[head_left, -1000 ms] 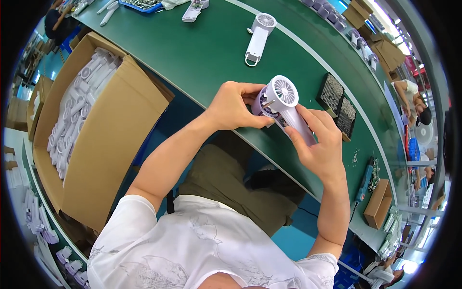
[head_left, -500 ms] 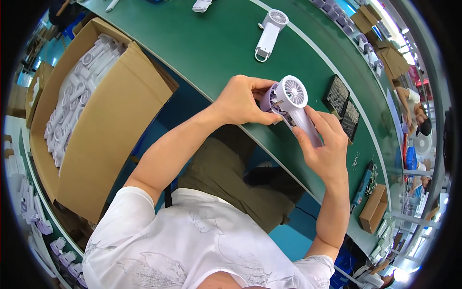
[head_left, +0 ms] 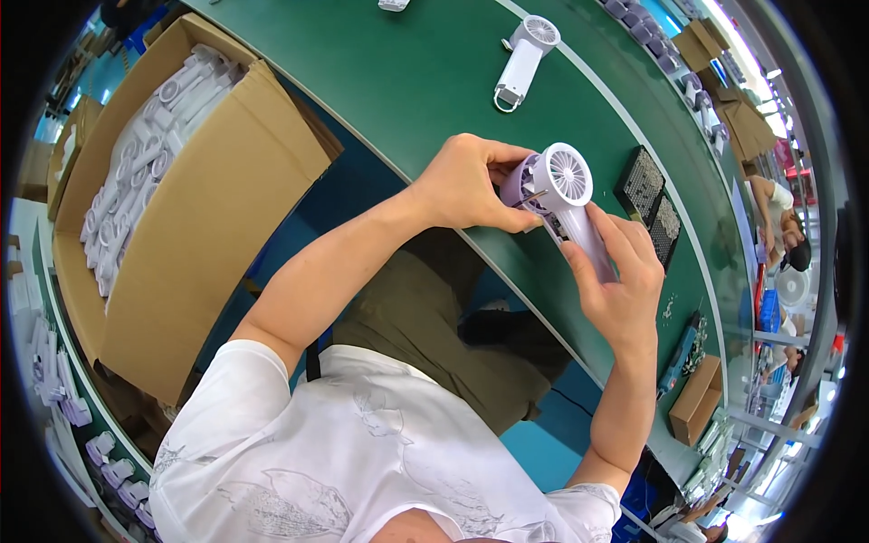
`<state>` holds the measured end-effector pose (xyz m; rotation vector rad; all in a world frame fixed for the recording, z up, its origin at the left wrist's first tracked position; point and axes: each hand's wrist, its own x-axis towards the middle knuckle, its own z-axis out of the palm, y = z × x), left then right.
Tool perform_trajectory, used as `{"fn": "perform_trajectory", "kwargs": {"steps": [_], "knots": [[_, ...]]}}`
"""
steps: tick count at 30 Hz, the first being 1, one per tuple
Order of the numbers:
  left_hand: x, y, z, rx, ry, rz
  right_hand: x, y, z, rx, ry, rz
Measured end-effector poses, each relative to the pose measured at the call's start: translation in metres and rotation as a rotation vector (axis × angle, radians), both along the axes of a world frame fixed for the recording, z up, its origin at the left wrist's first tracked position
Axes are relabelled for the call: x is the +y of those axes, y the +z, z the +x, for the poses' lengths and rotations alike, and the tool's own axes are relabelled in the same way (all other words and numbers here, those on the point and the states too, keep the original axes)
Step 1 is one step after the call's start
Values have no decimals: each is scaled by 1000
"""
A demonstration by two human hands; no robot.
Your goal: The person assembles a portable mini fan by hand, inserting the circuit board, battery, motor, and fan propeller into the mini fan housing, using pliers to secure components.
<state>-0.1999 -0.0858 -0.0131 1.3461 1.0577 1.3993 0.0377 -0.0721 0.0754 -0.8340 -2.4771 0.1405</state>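
Observation:
Between my hands, above the green table, is a white and lilac handheld fan (head_left: 568, 176) with a round slotted grille. Its housing stands partly apart: a lilac rear shell (head_left: 517, 184) sits behind the white front, and inner parts and wires show in the gap. My left hand (head_left: 468, 184) grips the rear shell by the head, thumb at the lower side of the gap. My right hand (head_left: 625, 271) is closed round the handle, thumb on the near side and fingers on the far side. Farther off, another fan (head_left: 525, 65) lies on the table with a white loop at its handle end.
A large cardboard box (head_left: 204, 217) full of white fan parts stands left of the green table (head_left: 380, 81). Right of my hands lie two black trays of small parts (head_left: 641, 185), a blue-green tool (head_left: 679, 355) and a small cardboard box (head_left: 696, 401). Other people work at far right.
The view has shifted slightly. My hands keep the same hold on the fan, and its halves stand about as far apart as before.

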Motion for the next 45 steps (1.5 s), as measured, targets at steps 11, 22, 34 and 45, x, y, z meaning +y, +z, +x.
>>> {"fn": "perform_trajectory", "kwargs": {"steps": [11,22,34,45], "knots": [[0,0,0,16,7,0,-2,-2,-2,29,10,10],[-1,2,-2,65,-20,-14,-2,0,-2,2,15,6],[-2,4,-2,64,-36,-4,-2,3,-2,-23,11,-15],[-6,2,0,135,8,75,-6,0,0,-31,-80,-124]]}}
